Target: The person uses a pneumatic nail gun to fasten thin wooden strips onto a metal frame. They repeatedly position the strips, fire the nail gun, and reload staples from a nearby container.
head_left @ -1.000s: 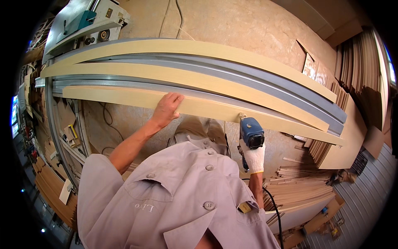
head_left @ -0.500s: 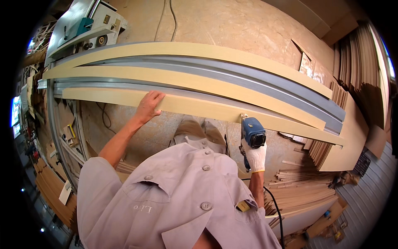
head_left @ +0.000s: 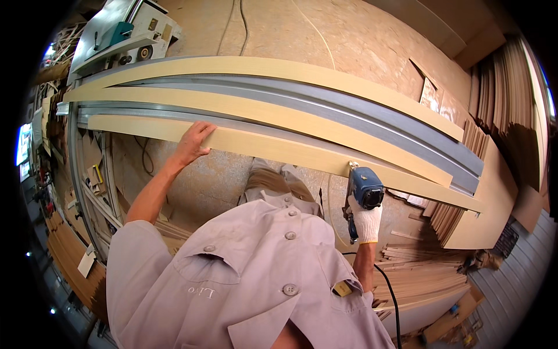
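My bare left hand (head_left: 193, 142) rests flat on the near edge of a long pale wooden board (head_left: 279, 149) lying across grey metal rails (head_left: 325, 106). My right hand (head_left: 366, 222), in a white glove, grips a blue corded power tool (head_left: 364, 192) whose tip touches the board's near edge, right of centre. Two more pale boards (head_left: 273, 68) lie parallel farther back on the rails. My grey buttoned shirt fills the lower middle of the view.
A machine with a teal part (head_left: 123, 36) stands at the far left end of the rails. Stacks of thin brown panels (head_left: 505, 81) lean at the right, and offcuts (head_left: 424, 279) pile on the sawdust floor at lower right. A black cable (head_left: 390, 298) trails down from the tool.
My left hand has slid leftward along the board's near edge. The right hand with the power tool has stayed in about the same place.
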A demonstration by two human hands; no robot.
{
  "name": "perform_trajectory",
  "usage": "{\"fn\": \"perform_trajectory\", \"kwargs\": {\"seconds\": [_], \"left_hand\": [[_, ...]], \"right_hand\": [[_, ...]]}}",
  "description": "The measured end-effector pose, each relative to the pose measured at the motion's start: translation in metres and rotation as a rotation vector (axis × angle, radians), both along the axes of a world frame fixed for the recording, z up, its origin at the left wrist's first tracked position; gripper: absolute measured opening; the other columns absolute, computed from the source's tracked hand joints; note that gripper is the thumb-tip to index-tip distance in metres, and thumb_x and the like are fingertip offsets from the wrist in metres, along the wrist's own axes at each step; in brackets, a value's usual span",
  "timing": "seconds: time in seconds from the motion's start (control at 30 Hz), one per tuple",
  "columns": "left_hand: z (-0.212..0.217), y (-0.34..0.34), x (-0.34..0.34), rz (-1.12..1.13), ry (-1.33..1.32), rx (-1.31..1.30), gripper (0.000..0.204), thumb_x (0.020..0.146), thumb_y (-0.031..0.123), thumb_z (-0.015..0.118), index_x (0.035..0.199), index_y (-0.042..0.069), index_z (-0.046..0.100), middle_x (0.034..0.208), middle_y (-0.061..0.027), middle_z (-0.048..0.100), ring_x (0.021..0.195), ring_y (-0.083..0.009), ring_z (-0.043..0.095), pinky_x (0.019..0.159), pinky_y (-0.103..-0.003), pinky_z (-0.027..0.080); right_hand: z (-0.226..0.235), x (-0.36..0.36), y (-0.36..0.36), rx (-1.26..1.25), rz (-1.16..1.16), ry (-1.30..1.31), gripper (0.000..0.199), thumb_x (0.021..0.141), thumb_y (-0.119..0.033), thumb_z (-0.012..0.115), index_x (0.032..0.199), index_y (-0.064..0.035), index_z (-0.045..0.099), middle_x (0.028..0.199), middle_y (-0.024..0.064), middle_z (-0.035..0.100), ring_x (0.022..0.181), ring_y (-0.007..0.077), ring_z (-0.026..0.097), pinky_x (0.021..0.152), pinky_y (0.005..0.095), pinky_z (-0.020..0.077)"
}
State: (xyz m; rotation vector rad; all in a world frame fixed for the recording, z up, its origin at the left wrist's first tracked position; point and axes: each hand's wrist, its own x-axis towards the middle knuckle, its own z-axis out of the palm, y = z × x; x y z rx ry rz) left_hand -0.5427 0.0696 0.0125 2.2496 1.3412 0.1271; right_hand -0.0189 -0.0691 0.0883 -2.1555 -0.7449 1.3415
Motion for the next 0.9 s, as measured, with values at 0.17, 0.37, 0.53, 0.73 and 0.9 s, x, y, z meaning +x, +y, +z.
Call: {"fn": "perform_trajectory", "kwargs": {"seconds": [0.17, 0.37, 0.53, 0.73, 0.9], "left_hand": [[0.004, 0.001, 0.000, 0.002, -0.009, -0.023, 0.070, 0.065, 0.000, 0.080, 0.132, 0.001, 0.059, 0.128, -0.0140, 0.061, 0.118, -0.0363, 0.056, 0.104, -0.044, 0.050], [0.000, 0.001, -0.006, -0.016, -0.023, -0.045, 0.073, 0.064, 0.001, 0.082, 0.134, 0.000, 0.058, 0.129, -0.0158, 0.060, 0.120, -0.0378, 0.056, 0.106, -0.045, 0.048], [-0.007, -0.003, -0.010, -0.009, -0.039, -0.038, 0.075, 0.064, 0.002, 0.083, 0.136, 0.000, 0.059, 0.131, -0.0161, 0.060, 0.123, -0.0367, 0.055, 0.107, -0.044, 0.048], [-0.008, -0.003, -0.010, -0.011, -0.058, -0.021, 0.075, 0.063, 0.001, 0.084, 0.134, 0.001, 0.059, 0.130, -0.0148, 0.060, 0.122, -0.0361, 0.056, 0.107, -0.043, 0.048], [-0.005, 0.001, -0.002, -0.030, -0.088, -0.003, 0.071, 0.063, 0.002, 0.083, 0.130, 0.001, 0.059, 0.125, -0.0133, 0.060, 0.120, -0.0358, 0.055, 0.105, -0.044, 0.049]], "right_hand": [[0.005, 0.020, -0.007, 0.035, -0.064, 0.011, 0.017, 0.087, -0.011, 0.076, 0.097, -0.0020, 0.066, 0.071, 0.0048, 0.067, 0.058, 0.0136, 0.063, 0.055, 0.0319, 0.0501], [0.005, 0.021, -0.007, 0.077, -0.062, -0.031, 0.014, 0.088, -0.007, 0.074, 0.096, -0.0016, 0.064, 0.071, 0.0043, 0.066, 0.057, 0.0140, 0.063, 0.053, 0.0308, 0.0498], [-0.004, -0.005, -0.017, 0.046, -0.054, 0.180, 0.019, 0.084, -0.008, 0.079, 0.096, -0.0025, 0.066, 0.075, 0.0040, 0.068, 0.060, 0.0141, 0.064, 0.055, 0.0308, 0.0521], [-0.020, -0.104, -0.001, 0.172, 0.311, 0.164, 0.025, 0.081, -0.016, 0.083, 0.098, 0.0009, 0.072, 0.084, 0.0109, 0.075, 0.075, 0.0185, 0.072, 0.071, 0.0357, 0.0569], [-0.012, -0.162, 0.020, 0.242, 0.559, 0.006, 0.023, 0.081, -0.017, 0.082, 0.092, 0.0000, 0.073, 0.084, 0.0171, 0.074, 0.077, 0.0271, 0.074, 0.071, 0.0379, 0.0569]]}}
